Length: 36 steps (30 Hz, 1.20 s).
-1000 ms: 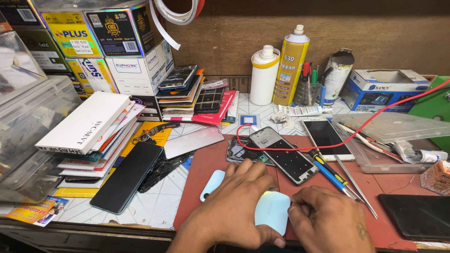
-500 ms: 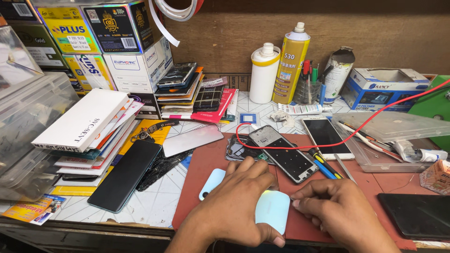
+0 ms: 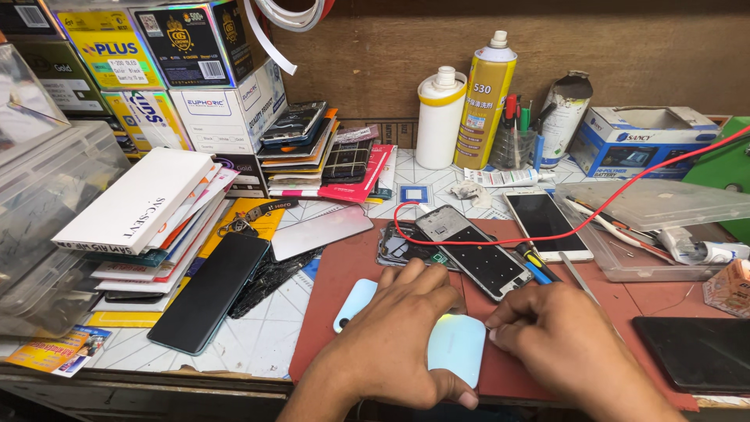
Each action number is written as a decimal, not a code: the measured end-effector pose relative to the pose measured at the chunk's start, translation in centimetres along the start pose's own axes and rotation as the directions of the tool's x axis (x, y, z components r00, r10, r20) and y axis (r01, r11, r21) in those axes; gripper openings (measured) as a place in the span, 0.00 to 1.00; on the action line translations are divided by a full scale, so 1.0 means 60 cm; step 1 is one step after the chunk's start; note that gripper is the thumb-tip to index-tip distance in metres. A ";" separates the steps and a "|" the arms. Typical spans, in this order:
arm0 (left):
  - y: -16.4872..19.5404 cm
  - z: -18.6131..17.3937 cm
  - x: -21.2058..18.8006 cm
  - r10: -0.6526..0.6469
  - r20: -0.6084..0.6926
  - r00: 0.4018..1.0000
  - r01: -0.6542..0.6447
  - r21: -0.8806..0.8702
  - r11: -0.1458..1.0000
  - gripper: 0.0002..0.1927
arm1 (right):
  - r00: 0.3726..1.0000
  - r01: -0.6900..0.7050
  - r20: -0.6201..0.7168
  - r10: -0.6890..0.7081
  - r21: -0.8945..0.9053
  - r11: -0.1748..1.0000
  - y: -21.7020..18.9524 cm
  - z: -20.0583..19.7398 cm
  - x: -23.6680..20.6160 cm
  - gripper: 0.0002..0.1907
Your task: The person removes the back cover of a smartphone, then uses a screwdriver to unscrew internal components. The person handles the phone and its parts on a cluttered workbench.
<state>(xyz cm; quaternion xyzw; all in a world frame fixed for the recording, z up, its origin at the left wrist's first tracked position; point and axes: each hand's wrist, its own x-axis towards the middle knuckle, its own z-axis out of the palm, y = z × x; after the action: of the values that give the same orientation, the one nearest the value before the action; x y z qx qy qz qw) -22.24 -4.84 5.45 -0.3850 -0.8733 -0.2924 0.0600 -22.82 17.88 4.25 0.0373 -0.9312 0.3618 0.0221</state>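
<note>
Left hand (image 3: 398, 332) spread flat over pale-blue phone (image 3: 457, 352) at red mat (image 3: 328, 312) front edge; right hand (image 3: 562, 344) fingertips pinch its right edge; long axis left-right.

Just two bare hands here, nothing fancy: the left hand (image 3: 394, 332) and right hand (image 3: 558, 336) both come in with bare forearms, no sleeves showing (no watch, rings or gloves either as far as I can see). Short, trimmed fingernails on both.
</note>
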 end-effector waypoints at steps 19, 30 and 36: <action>-0.010 -0.015 -0.024 -0.036 0.035 0.999 0.036 -0.005 0.999 0.43 | 0.942 -0.323 0.233 0.243 0.425 0.846 0.016 0.018 -0.014 0.07; -0.010 -0.020 -0.033 -0.035 0.038 0.999 0.035 -0.018 0.999 0.43 | 0.928 -0.367 0.243 0.282 0.472 0.801 0.002 0.021 -0.024 0.06; -0.014 -0.024 -0.026 -0.032 0.036 0.999 0.033 -0.023 0.999 0.43 | 0.918 -0.397 0.232 0.323 0.479 0.783 -0.010 0.014 -0.017 0.07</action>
<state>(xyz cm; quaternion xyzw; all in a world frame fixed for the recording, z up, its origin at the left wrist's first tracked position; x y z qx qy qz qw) -21.96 -7.08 5.70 -0.3766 -0.8770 -0.2964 0.0351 -21.80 16.92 3.98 -0.1121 -0.7885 0.5923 -0.1221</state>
